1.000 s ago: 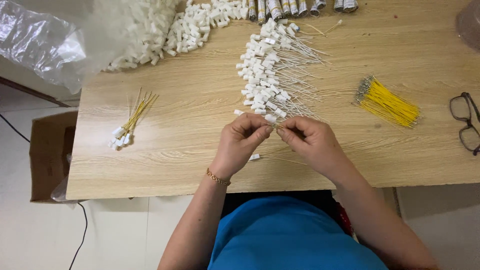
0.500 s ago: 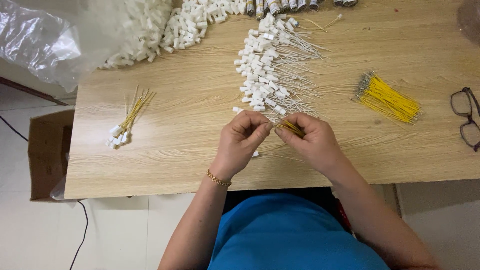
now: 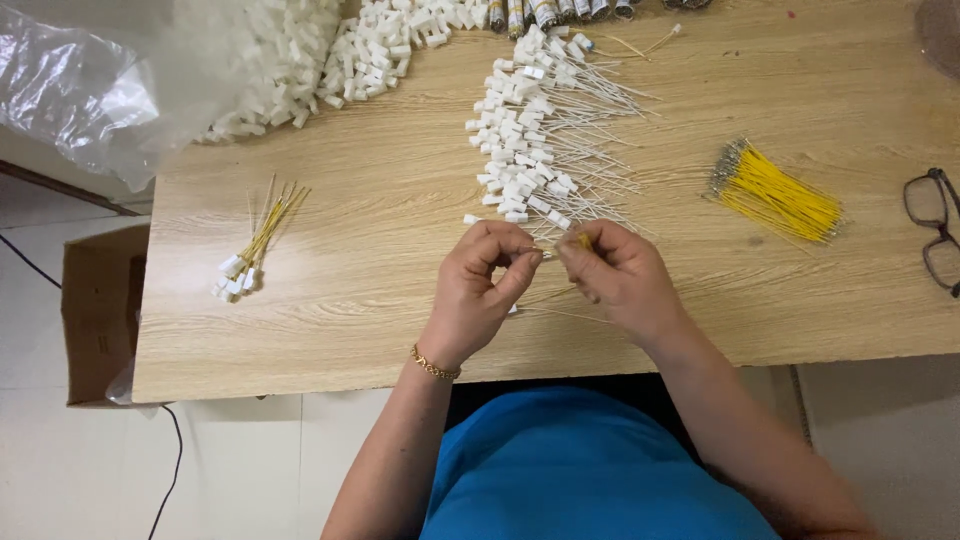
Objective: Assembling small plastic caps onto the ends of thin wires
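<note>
I am pinching a thin yellow wire [image 3: 578, 240] between the fingertips of my right hand [image 3: 618, 275], that grip clamped on it just above the table [image 3: 380, 250], while my left hand [image 3: 480, 285] is closing its grip on a small white connector [image 3: 540, 252] right beside the wire's end. Just beyond my hands, a heap of white connectors with pale wires [image 3: 535, 140] is lying. To the right, a bundle of yellow wires [image 3: 775, 192] is resting, with glasses [image 3: 935, 240] at the edge. To the left, a small finished bunch [image 3: 255, 245] is lying near a clear plastic bag [image 3: 90, 90].
</note>
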